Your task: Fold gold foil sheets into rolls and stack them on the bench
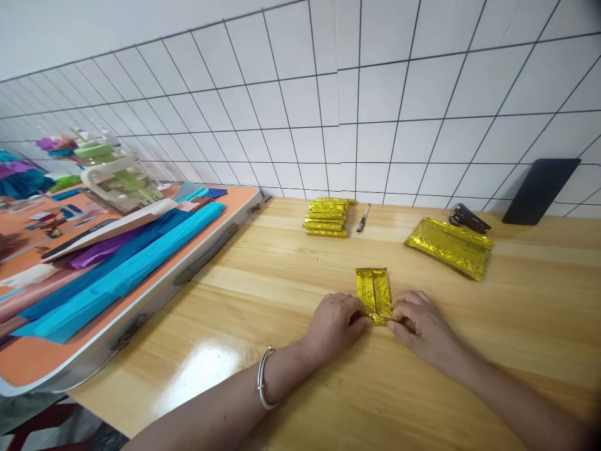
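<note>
A small gold foil sheet [374,289] lies on the wooden table, with a seam down its middle and its near edge folded up. My left hand [337,324] pinches the left end of that near edge between thumb and fingers. At the right end, my right hand [421,324] pinches the same edge. A thin pale strip shows along the fold between my fingertips. Farther back is a stack of rolled gold pieces [327,218]. A flat pile of gold foil sheets [449,248] lies to the right, beyond my right hand.
Near the tiled wall, a cutter pen [363,218], a dark hair clip [469,218] and a black phone-like slab [539,191] stand or lie on the wooden table [263,269]. At left, an orange folding table [75,351] holds coloured paper rolls [136,263] and a clear jug [124,181].
</note>
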A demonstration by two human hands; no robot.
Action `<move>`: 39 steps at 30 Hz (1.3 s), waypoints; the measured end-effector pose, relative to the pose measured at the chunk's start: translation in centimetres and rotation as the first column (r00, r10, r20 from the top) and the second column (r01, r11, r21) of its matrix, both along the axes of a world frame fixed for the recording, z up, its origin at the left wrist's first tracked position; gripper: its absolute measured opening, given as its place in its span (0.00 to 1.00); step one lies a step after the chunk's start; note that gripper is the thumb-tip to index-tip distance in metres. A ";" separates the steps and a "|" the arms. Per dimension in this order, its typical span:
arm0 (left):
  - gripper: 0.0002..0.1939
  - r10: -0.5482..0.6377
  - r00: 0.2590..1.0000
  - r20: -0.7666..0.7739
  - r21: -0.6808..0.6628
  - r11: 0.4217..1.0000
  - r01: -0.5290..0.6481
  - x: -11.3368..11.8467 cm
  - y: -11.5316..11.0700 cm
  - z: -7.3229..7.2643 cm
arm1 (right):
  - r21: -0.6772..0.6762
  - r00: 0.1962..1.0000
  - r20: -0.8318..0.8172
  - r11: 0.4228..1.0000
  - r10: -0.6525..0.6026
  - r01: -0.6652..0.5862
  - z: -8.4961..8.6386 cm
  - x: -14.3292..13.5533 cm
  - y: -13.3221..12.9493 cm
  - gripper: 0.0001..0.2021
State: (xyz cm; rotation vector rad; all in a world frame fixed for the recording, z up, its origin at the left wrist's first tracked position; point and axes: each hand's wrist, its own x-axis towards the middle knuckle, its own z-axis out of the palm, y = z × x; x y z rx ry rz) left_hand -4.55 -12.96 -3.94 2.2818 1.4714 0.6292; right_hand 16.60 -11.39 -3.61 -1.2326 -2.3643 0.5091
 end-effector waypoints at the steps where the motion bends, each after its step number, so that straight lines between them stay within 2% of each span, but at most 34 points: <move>1: 0.06 -0.001 1.000 0.001 0.001 1.000 0.001 0.0 0.0 0.0 | -0.002 1.000 -0.011 1.000 0.002 -0.002 -0.1 0.1 0.1 0.04; 4: 0.08 -0.031 0.999 0.007 0.002 1.000 0.031 -0.3 0.0 0.1 | -0.017 0.999 -0.046 1.000 0.010 -0.011 -0.3 0.4 0.2 0.05; 10: 0.07 -0.178 0.979 0.104 -0.009 0.984 0.180 -1.5 0.3 0.1 | -0.064 0.992 -0.081 0.993 0.095 -0.100 -0.4 1.3 0.4 0.06; 18: 0.10 -0.148 0.986 0.072 0.003 0.989 0.148 -2.0 0.3 0.1 | -0.066 0.992 -0.089 0.994 0.086 -0.092 -0.5 1.3 0.4 0.07; 23: 0.10 -0.028 0.999 -0.029 0.030 0.999 0.028 -1.3 -0.2 0.3 | -0.024 0.999 -0.038 1.000 0.009 -0.010 -0.3 0.5 0.1 0.08; 27: 0.09 0.031 0.994 -0.101 0.044 0.999 -0.026 -0.5 -0.3 0.4 | 0.024 1.000 -0.007 1.000 -0.009 0.010 -0.3 0.0 0.2 0.09; 39: 0.08 0.074 0.986 -0.149 0.076 0.995 -0.063 -0.6 0.0 0.2 | 0.058 0.995 0.093 0.998 -0.034 0.029 -0.6 -0.3 0.4 0.07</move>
